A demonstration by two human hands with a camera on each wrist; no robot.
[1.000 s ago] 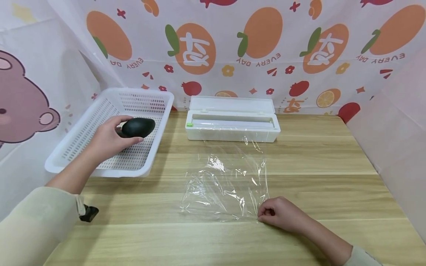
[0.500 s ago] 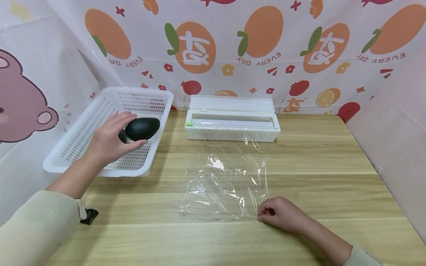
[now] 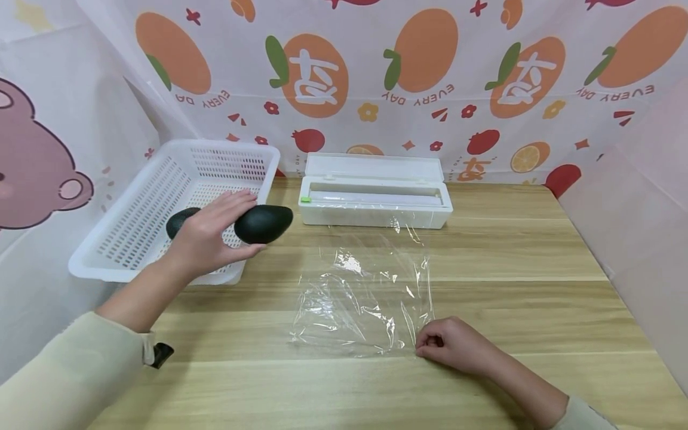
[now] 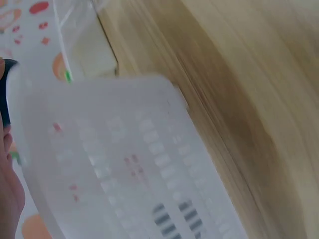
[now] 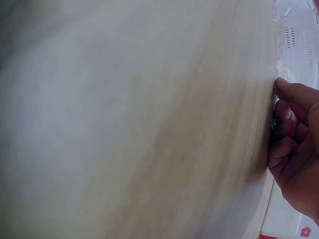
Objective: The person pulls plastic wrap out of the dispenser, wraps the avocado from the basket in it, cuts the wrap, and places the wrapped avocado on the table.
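Note:
My left hand [image 3: 206, 239] grips a dark green avocado [image 3: 264, 224] between thumb and fingers, over the right rim of a white plastic basket [image 3: 156, 273]. Inside the basket lies a second avocado [image 3: 180, 221], partly behind the hand. In the left wrist view only the edge of the held avocado [image 4: 6, 92] shows. My right hand [image 3: 457, 346] pinches the near right corner of a sheet of clear plastic wrap [image 3: 365, 298] on the table. Curled fingers of the right hand [image 5: 299, 134] also show in the right wrist view.
The wrap runs back to a white dispenser box [image 3: 376, 216] with its lid raised and a green slider [image 3: 306, 200] at its left end. Behind stands a fruit-print curtain [image 3: 365, 60]. The wooden table [image 3: 516, 263] extends to the right.
My left hand has lifted the avocado and carried it right, from inside the basket to past its right rim, uncovering the second avocado. The right hand has stayed still on the wrap.

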